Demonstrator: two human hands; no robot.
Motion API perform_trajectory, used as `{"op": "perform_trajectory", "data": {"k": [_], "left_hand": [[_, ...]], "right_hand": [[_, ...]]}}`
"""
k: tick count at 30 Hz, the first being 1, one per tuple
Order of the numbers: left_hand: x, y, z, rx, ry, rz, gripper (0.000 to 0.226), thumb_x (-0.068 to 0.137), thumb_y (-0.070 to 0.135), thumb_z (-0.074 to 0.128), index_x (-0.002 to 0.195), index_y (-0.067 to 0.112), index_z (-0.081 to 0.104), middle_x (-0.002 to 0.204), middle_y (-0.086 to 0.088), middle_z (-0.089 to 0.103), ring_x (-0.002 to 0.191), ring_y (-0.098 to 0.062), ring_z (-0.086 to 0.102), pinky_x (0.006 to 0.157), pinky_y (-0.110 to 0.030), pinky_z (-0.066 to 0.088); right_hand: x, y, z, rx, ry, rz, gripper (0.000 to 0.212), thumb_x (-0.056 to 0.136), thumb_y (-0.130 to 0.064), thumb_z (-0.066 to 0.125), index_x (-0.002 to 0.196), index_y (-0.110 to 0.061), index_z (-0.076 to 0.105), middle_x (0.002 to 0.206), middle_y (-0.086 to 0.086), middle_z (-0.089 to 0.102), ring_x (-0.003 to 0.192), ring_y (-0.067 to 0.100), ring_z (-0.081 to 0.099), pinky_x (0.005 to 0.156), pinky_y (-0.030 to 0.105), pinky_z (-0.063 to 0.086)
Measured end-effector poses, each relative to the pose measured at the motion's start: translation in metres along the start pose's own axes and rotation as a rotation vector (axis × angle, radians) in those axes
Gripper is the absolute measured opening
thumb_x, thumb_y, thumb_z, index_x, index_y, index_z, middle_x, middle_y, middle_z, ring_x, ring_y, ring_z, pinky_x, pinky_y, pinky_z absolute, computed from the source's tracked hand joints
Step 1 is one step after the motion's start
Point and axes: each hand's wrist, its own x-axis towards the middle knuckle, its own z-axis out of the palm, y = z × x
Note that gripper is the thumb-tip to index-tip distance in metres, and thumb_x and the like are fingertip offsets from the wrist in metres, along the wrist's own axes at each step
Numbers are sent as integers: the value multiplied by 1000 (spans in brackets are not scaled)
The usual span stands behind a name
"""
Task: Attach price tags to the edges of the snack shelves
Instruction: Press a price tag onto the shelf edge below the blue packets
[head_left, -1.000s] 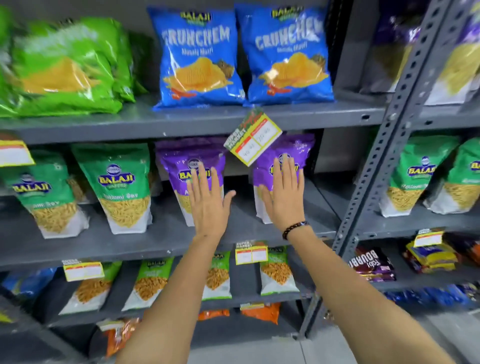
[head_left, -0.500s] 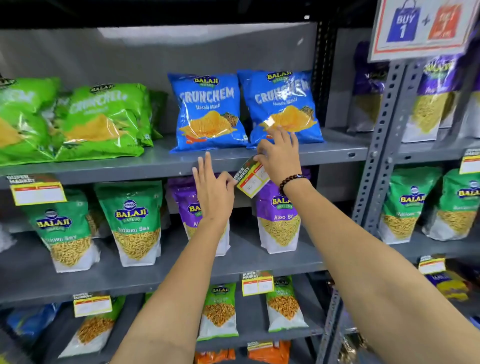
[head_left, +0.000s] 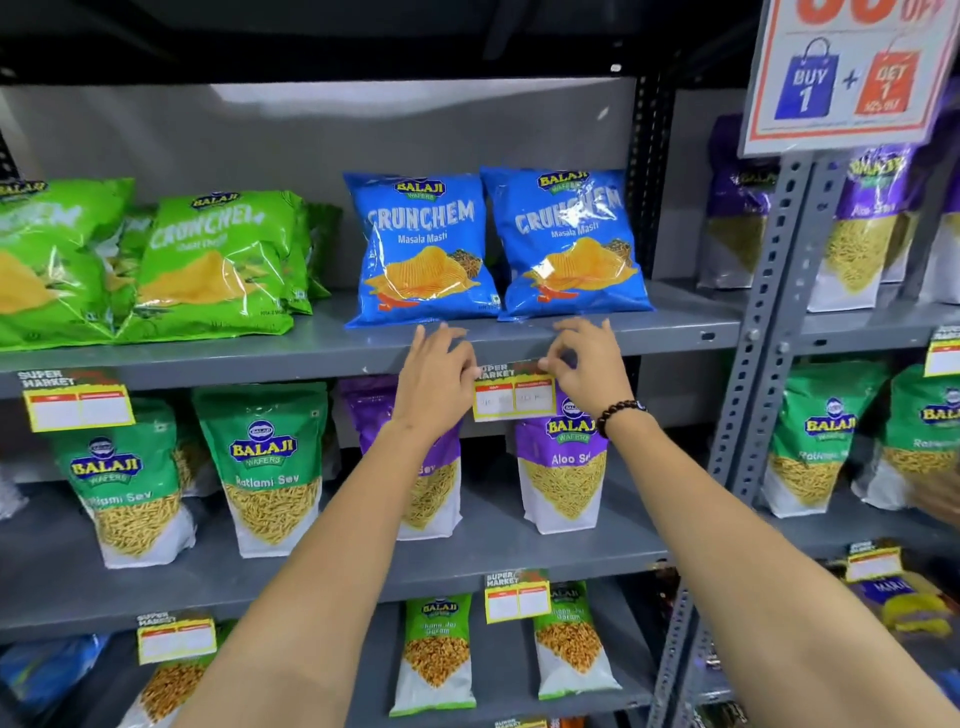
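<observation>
A yellow and white price tag (head_left: 513, 397) hangs level against the front edge of the top grey shelf (head_left: 291, 356), below two blue Crunchem bags (head_left: 423, 244). My left hand (head_left: 435, 382) presses on the tag's left end with its fingers against the shelf edge. My right hand (head_left: 589, 361), with a dark bead bracelet on the wrist, pinches the tag's top right corner at the shelf edge. Another tag (head_left: 78, 402) hangs on the same edge at the far left.
Green Crunchem bags (head_left: 213, 265) lie at the left of the top shelf. Green and purple Balaji pouches (head_left: 267, 467) stand on the shelf below, whose edge carries a tag (head_left: 517, 597). A perforated grey upright (head_left: 769, 332) and a "Buy 1 Get 1" sign (head_left: 847, 73) are at right.
The view has tilted up. Both hands have risen from the purple pouches to the top shelf's edge, and the tag has turned from tilted to level there.
</observation>
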Motion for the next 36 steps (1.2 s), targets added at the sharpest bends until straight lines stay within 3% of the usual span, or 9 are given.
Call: {"op": "perform_trajectory", "data": {"k": [4,6,8,10,16,24,29,32,36], "left_hand": [[5,4,6,42,35,-42,11,85,14,65,78,6,62,114,-13,60,104,-32,55,109,-45,31],[7,5,6,64,66,-43,10,85,16,64,81,7,62,108,-10,61,94,-30,57,89,-42,46],[10,4,2,73,84,-32,9,87,19,62,83,10,62,101,-7,61,87,-27,58,67,-36,46],[14,4,-1,81,80,-29,9,90,20,58,87,12,61,96,-6,61,83,-26,59,60,-33,41],[20,10,-7,84,66,-82,12,94,22,51,91,12,57,93,-6,62,78,-26,60,58,-31,37],[27,16,-13,64,31,-184,9,86,19,54,89,10,55,90,-6,63,77,-28,60,63,-33,36],[34,19,-9,63,-5,-221,44,79,47,64,105,13,50,102,-3,65,93,-26,61,70,-36,42],[39,22,-5,167,-24,-231,61,77,60,61,113,13,48,109,-6,62,99,-26,58,71,-39,46],[42,24,0,185,-32,-254,59,78,57,62,114,13,47,110,-7,61,99,-27,57,71,-39,47]], "right_hand": [[2,3,3,-22,32,0,14,77,-10,71,67,-6,62,111,14,64,106,29,54,109,48,21],[4,3,3,-27,42,-3,15,76,-11,72,66,-7,62,107,12,65,99,28,55,99,44,29],[6,2,2,0,45,3,18,75,-12,73,63,-10,61,99,11,67,95,27,57,92,42,33],[9,2,1,32,49,18,20,76,-13,73,61,-13,59,92,10,67,94,28,59,88,41,34],[15,1,2,27,96,87,16,81,-21,68,73,-8,61,88,9,66,84,25,55,83,30,25],[22,-5,0,-10,81,138,18,78,-25,70,83,-13,58,90,5,65,90,24,56,93,40,30],[25,-12,3,-30,36,192,60,70,-48,73,115,-16,49,105,3,63,104,23,51,97,42,30],[26,-15,7,-91,47,203,65,69,-54,71,117,-16,48,109,4,62,107,26,50,96,44,30],[23,-14,11,-170,61,156,59,74,-53,66,116,-17,48,111,4,62,105,26,50,94,45,30]]}}
